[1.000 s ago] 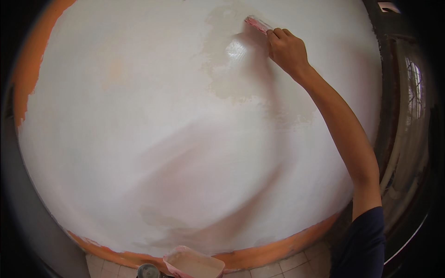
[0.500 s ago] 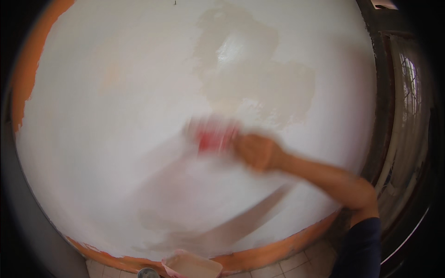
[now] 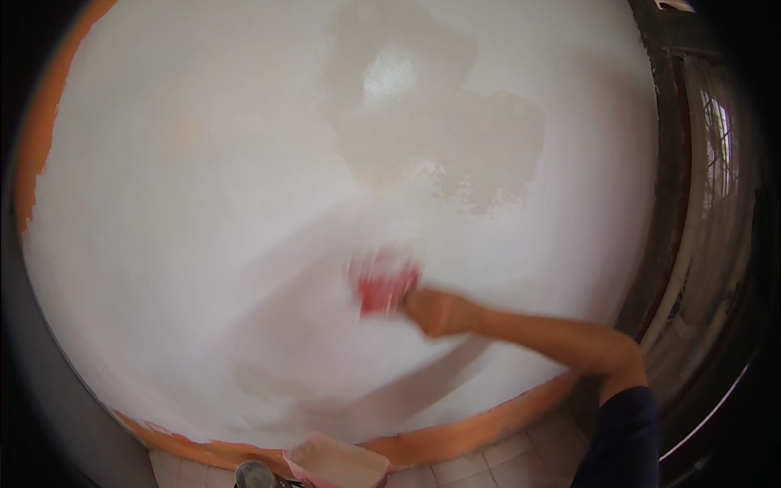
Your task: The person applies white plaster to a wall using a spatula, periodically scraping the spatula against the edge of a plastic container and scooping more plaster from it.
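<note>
My right hand (image 3: pixel 443 313), blurred by motion, grips a wide red paintbrush (image 3: pixel 382 285) against or just in front of the lower middle of a white-coated wall (image 3: pixel 163 244); whether the bristles touch it is unclear. A beige-grey patch with a wet shine (image 3: pixel 431 130) spreads over the wall's upper middle, above the brush. Below, at the bottom edge of the view, is a pinkish tub (image 3: pixel 338 464) of pale liquid. My left hand is not in view.
Orange paint (image 3: pixel 37 163) shows along the wall's left and lower margins. A round metal container (image 3: pixel 254 476) stands left of the tub, over a tiled floor (image 3: pixel 512 455). A grey surface (image 3: pixel 77 390) borders the left; a dark-framed window with pale curtain (image 3: pixel 712 163) lines the right.
My right hand and brush have swept down from the top of the wall to its lower middle, with the elbow bending. The beige-grey patch they covered is now exposed.
</note>
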Demonstrator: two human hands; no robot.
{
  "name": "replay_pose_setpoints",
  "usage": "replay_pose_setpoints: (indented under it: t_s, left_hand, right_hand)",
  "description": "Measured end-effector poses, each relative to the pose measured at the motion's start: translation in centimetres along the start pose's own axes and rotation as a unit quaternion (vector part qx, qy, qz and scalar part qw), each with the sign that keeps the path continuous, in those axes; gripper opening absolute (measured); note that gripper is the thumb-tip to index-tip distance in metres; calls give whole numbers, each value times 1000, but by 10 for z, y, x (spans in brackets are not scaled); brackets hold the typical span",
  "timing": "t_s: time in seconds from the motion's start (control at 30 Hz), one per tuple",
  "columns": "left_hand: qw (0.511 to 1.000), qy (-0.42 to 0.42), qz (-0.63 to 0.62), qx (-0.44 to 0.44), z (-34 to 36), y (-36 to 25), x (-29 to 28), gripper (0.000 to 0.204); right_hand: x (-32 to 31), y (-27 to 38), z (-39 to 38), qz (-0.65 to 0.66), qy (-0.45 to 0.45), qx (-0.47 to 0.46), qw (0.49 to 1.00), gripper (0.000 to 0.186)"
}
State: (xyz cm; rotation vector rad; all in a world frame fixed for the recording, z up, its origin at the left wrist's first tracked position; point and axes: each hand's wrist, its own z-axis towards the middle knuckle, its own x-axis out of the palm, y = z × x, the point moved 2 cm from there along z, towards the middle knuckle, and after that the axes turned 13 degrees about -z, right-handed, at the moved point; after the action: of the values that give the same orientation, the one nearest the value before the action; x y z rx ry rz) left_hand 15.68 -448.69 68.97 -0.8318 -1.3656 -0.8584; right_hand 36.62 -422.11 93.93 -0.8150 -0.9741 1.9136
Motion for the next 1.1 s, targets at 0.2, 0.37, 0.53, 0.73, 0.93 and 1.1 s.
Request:
replay_pose_setpoints:
  t_s: [0.2,0.37,0.53,0.73,0.93,1.1]
  left_hand:
    - [1000,25,-4,-3,37,24,8,77]
    - [1000,-22,-4,14,50,55,16,77]
    - [1000,11,-14,-4,435,168,-61,77]
    - [998,-53,20,40,812,281,-115,78]
    - [996,-65,21,59,1089,348,-203,79]
    - [994,-88,14,68,1144,359,-235,81]
  right_hand:
    - [-35,-35,19,-4,-73,37,997,26]
    - [-7,-297,56,-295,-162,203,919,15]
    - [365,-381,-61,-339,-33,196,920,24]
    - [833,-186,-173,-34,-23,-35,999,23]
    - [1040,-233,-205,18,-107,68,992,15]
    - [1051,-478,-215,-311,-154,210,914,9]
